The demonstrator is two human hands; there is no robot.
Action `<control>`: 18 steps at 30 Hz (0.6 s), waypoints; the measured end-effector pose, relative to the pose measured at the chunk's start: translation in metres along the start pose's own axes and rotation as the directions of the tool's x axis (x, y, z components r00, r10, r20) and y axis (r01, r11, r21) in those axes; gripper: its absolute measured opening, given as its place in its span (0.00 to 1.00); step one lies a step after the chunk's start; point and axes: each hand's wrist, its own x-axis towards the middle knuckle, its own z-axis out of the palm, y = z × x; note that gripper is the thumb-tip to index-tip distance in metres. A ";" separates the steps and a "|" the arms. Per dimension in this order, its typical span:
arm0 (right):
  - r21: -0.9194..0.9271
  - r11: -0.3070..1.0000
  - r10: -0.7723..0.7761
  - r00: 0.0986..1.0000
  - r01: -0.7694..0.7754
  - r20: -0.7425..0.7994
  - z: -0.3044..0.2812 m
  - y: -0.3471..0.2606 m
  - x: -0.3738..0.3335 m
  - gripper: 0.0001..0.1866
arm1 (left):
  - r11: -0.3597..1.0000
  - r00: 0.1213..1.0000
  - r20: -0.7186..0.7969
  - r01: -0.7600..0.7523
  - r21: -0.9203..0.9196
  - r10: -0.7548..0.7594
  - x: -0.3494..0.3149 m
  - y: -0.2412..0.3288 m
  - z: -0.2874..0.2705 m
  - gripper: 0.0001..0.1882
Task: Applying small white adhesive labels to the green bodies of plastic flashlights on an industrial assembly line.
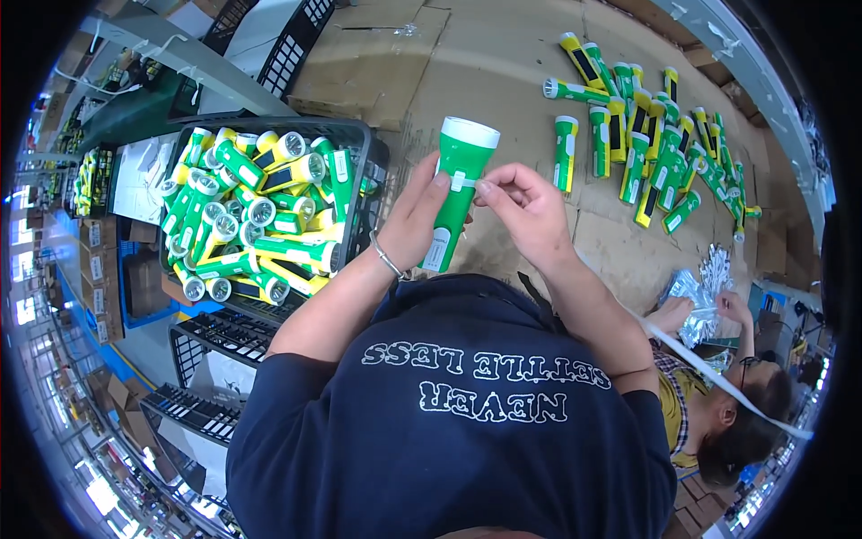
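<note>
A green flashlight [455, 211] with a white head stands nearly upright in front of my chest, lens end up. My left hand [418, 199] is wrapped round its left side, with the thumb on the front beside the pale switch area [462, 181]. At the flashlight's right edge, level with that switch, my right hand [532, 214] is closed with thumb and forefinger pinched together. A small whitish strip seems to run from the switch area to those fingertips; what exactly they hold is too small to make out.
On my left, a black crate [359, 148] is heaped with green and yellow flashlights [260, 211]. More flashlights [642, 148] lie on the cardboard-covered table [503, 81] at the right. A co-worker's hands [687, 310] handle silvery packets [709, 278] at far right.
</note>
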 end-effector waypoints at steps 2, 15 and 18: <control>-0.037 0.999 0.021 1.000 -0.020 0.019 -0.001 0.002 -0.001 0.05 | 0.997 1.000 0.000 0.012 -0.071 -0.012 0.000 -0.001 0.000 0.22; -0.295 0.932 0.175 0.974 -0.212 -0.146 -0.030 -0.009 -0.022 0.11 | 0.962 0.972 -0.186 -0.090 0.257 0.141 0.011 -0.018 -0.014 0.15; -0.543 0.840 -0.066 0.990 -0.011 -0.122 -0.036 -0.017 -0.030 0.08 | 0.966 0.982 -0.137 -0.093 0.240 0.129 0.022 -0.025 -0.010 0.15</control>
